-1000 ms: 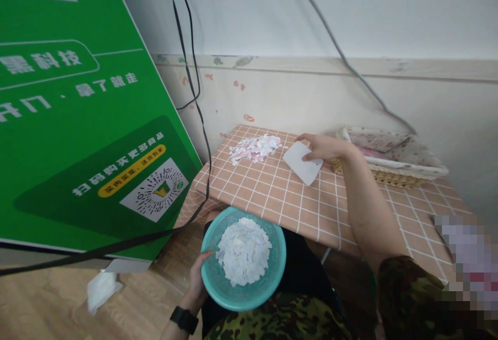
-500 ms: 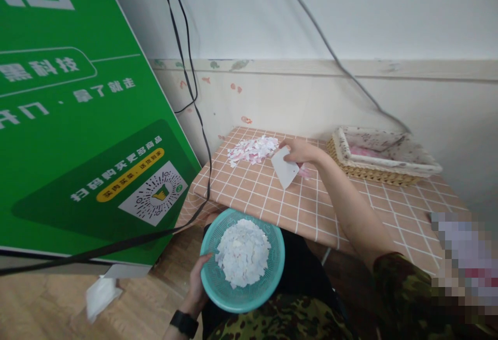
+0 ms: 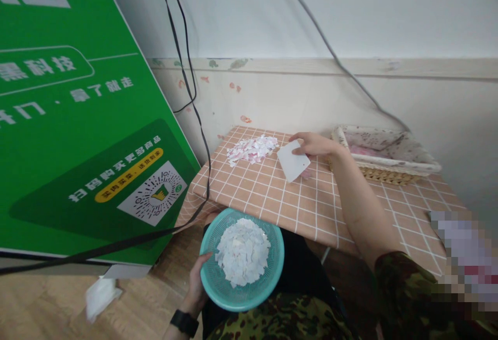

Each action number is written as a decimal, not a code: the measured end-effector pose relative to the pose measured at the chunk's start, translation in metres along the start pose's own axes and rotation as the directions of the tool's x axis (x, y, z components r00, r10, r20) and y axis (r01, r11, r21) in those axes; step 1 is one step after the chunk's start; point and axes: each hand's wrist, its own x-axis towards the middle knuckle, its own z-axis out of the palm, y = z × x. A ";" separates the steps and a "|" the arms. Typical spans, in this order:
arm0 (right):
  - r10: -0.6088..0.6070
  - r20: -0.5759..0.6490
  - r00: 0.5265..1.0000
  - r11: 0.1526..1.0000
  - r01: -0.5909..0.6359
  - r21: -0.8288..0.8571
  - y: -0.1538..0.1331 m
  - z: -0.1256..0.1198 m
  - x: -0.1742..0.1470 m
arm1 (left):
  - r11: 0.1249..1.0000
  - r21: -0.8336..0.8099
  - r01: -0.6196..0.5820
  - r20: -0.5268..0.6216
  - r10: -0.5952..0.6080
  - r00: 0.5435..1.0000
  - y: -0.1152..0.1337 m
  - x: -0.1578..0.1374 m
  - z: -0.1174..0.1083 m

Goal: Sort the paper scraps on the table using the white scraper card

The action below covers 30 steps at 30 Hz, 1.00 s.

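My left hand (image 3: 199,272) grips the left rim of a round teal plastic basket (image 3: 275,272), held below the table's front edge, over my lap. Inside the basket lies a heap of white paper scraps (image 3: 245,252). Over the table, my right hand (image 3: 314,145) is closed on a white plastic scraper card (image 3: 292,162), tilted with its lower corner toward me. To the left of the card a loose pile of white and pinkish paper scraps (image 3: 252,150) lies on the checked tablecloth (image 3: 264,194). A small pinkish patch (image 3: 306,174) shows beside the card's lower right edge.
A cloth-lined wicker basket (image 3: 389,174) stands at the table's back right. A green printed panel (image 3: 78,148) rises at left, with a black cable (image 3: 204,137) hanging past the table corner. A white bag-like thing (image 3: 101,298) lies on the floor. A pixelated item is at far right.
My right hand has shifted slightly right and up with the card, away from the scrap pile, and the card has turned a little. My left hand and the teal basket stay in place.
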 end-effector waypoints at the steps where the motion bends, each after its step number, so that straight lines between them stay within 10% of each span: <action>1: 0.002 0.020 1.000 1.000 -0.003 0.016 0.000 0.003 0.003 | 1.000 -0.001 -0.001 0.000 0.001 1.000 0.000 0.000 0.000; 11: 0.019 -0.089 0.996 0.949 -0.046 -0.311 -0.002 -0.018 -0.017 | 1.000 0.012 0.011 -0.015 -0.011 1.000 0.002 -0.003 0.001; 20: 0.004 -0.342 0.940 0.707 -0.245 -0.663 -0.029 -0.010 -0.029 | 1.000 0.014 -0.021 -0.036 0.022 0.999 0.001 -0.001 0.001; 30: 0.039 -0.129 0.991 0.616 -0.125 -0.778 -0.033 0.021 -0.011 | 1.000 0.005 0.007 -0.021 -0.007 1.000 0.001 -0.004 0.001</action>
